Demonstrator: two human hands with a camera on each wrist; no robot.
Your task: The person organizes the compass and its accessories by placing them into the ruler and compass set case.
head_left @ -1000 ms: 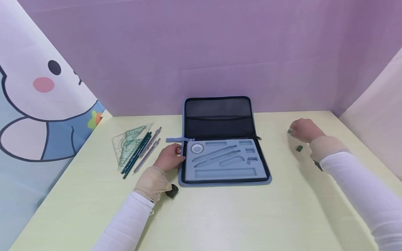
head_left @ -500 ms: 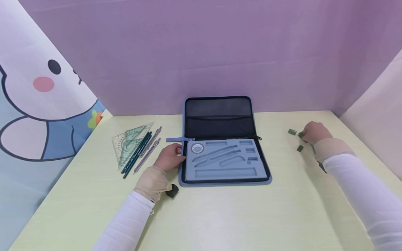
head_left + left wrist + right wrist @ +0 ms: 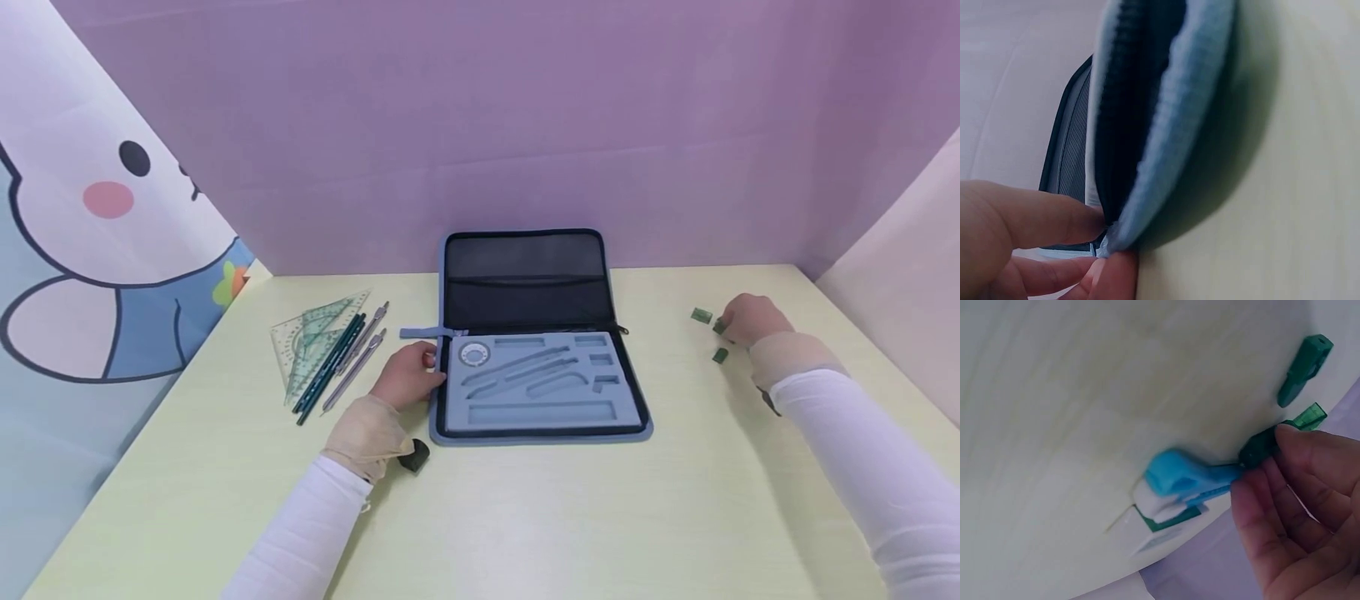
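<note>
My left hand (image 3: pixel 408 375) pinches the left edge of an open blue zip case (image 3: pixel 540 440); the left wrist view shows thumb and fingers at its fabric rim (image 3: pixel 1166 125). The case's foam tray (image 3: pixel 555 396) has shaped recesses and a round white dial-like piece (image 3: pixel 474 354). At the table's right, my right hand (image 3: pixel 753 321) pinches a small dark green piece with a translucent end (image 3: pixel 1263 447). Beside it in the right wrist view lie a similar green piece (image 3: pixel 1307 369), a blue-and-white item (image 3: pixel 1175 475) and a white block with a green band (image 3: pixel 1169 522).
Left of the case lie clear green-tinted set squares (image 3: pixel 296 342), dark green pencils (image 3: pixel 330 367) and two metal compasses (image 3: pixel 352 371). The case's dark lid (image 3: pixel 528 283) stands raised near the purple backdrop (image 3: pixel 525 125).
My right hand has moved right and slightly down, leaving a small green-and-white block on the table, and now pinches another green piece. The left hand stays at the case edge.
</note>
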